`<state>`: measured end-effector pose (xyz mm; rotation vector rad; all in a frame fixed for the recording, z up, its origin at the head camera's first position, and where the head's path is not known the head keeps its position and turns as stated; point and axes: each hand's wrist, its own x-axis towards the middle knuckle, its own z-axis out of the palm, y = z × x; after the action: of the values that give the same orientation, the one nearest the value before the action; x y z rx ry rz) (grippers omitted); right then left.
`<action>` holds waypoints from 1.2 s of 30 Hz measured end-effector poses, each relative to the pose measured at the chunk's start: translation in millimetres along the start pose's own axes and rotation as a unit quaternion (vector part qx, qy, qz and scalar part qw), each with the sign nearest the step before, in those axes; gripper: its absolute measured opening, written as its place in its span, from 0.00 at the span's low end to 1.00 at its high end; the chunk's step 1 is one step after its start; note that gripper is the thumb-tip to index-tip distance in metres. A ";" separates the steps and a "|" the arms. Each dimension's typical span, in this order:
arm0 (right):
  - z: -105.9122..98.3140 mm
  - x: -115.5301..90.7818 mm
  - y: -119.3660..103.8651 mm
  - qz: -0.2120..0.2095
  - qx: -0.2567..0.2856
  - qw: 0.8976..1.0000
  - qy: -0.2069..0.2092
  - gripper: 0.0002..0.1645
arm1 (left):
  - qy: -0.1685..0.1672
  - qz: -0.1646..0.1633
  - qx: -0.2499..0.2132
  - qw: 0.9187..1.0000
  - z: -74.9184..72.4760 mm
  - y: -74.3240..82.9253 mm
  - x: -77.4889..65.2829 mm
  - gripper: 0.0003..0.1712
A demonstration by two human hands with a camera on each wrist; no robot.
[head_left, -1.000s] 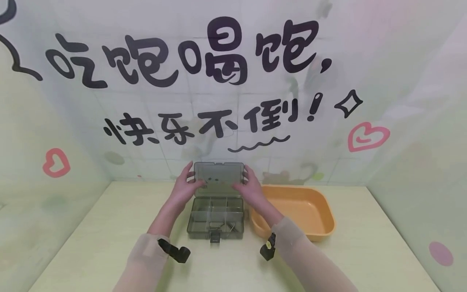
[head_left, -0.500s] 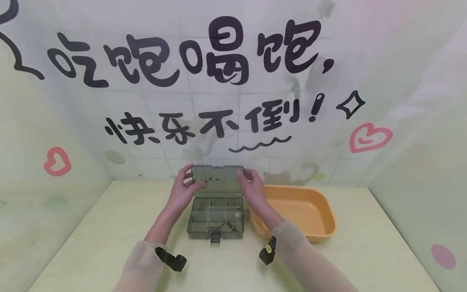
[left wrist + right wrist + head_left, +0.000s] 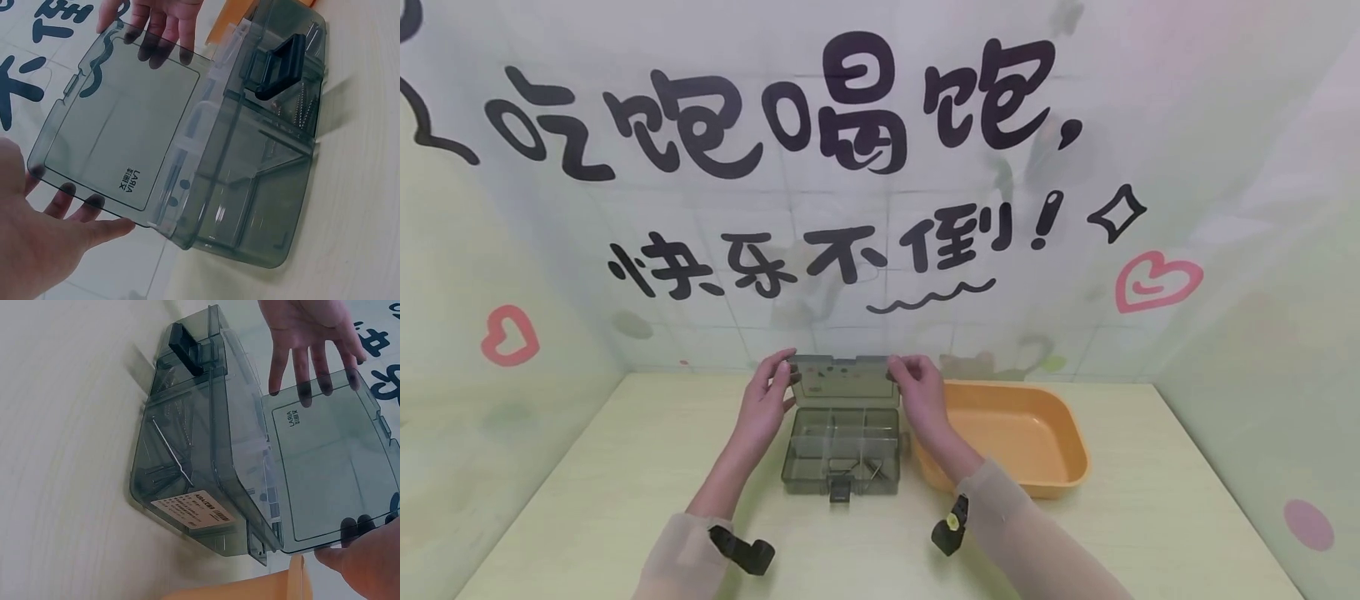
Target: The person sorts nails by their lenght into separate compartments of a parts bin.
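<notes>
A see-through grey storage box (image 3: pixel 803 473) with dividers stands on the table, its hinged lid (image 3: pixel 846 387) raised behind it and leaning toward me. My left hand (image 3: pixel 762 410) is at the lid's left edge, fingers fairly straight behind the panel and thumb out along the side. At the other edge my right hand (image 3: pixel 927 406) pinches the lid's upper right corner, thumb in front and fingers behind. A black latch (image 3: pixel 284 67) sticks out from the box front. Threaded metal screws (image 3: pixel 304 106) and thin metal rods (image 3: pixel 169 445) lie in the front right part of the box.
An orange plastic basin (image 3: pixel 1011 433) stands right beside the box, partly behind my right forearm. Close behind the lid is a wall (image 3: pixel 700 333) with black lettering. The pale wooden table (image 3: pixel 625 467) ends at printed panels on both sides.
The lid has tipped forward, its top edge coming down toward the box. Both hands moved with it. My left thumb slid off the lid's front face to its side.
</notes>
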<state>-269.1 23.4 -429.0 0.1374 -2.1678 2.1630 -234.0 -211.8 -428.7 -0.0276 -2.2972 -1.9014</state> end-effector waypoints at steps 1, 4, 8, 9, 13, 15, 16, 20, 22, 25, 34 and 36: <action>-0.6 -1.1 0.3 -0.006 -0.004 1.000 -0.003 0.20 | -0.002 0.001 -0.002 1.000 -0.3 0.1 -0.8 0.29; -3.1 -7.1 -0.2 -0.021 -0.032 0.999 -0.019 0.18 | -0.003 -0.004 -0.003 1.000 -0.9 0.4 -2.7 0.29; -7.6 -15.9 -1.0 -0.043 -0.062 0.996 -0.047 0.16 | -0.004 -0.017 -0.002 1.000 -1.2 1.4 -5.7 0.27; -8.6 -17.6 -1.4 -0.050 -0.066 0.995 -0.055 0.16 | -0.006 -0.019 -0.002 1.000 -1.5 1.7 -6.6 0.27; -12.9 -21.7 -0.4 -0.072 -0.078 0.991 -0.078 0.15 | -0.013 -0.016 -0.016 1.000 -3.9 1.5 -10.0 0.23; -14.9 -23.3 0.7 -0.077 -0.082 0.990 -0.089 0.15 | -0.019 -0.010 -0.023 1.000 -5.4 0.4 -12.0 0.22; -15.9 -24.3 1.0 -0.078 -0.084 0.989 -0.095 0.15 | -0.023 -0.006 -0.025 0.999 -6.2 -0.3 -13.1 0.21; -19.0 -28.8 -0.4 -0.089 -0.089 0.984 -0.125 0.16 | -0.033 0.015 -0.029 0.999 -8.5 -4.2 -17.6 0.20; -20.4 -31.2 -0.9 -0.097 -0.096 0.980 -0.141 0.16 | -0.033 0.027 -0.030 0.999 -9.8 -6.4 -19.8 0.19; -23.2 -33.6 -0.1 -0.109 -0.107 0.973 -0.170 0.18 | -0.034 0.040 -0.028 0.998 -11.8 -9.4 -23.4 0.18; -23.4 -42.7 5.3 -0.116 -0.154 0.963 -0.187 0.24 | -0.036 0.019 0.034 0.999 -16.1 -16.1 -35.7 0.22; -23.7 -46.5 7.0 -0.111 -0.170 0.961 -0.186 0.25 | -0.044 0.027 0.036 0.998 -17.0 -18.6 -38.2 0.22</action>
<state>-224.0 47.5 -441.3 0.7760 -2.5321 1.7232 -196.6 -228.7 -448.9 -0.1669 -2.3942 -1.8239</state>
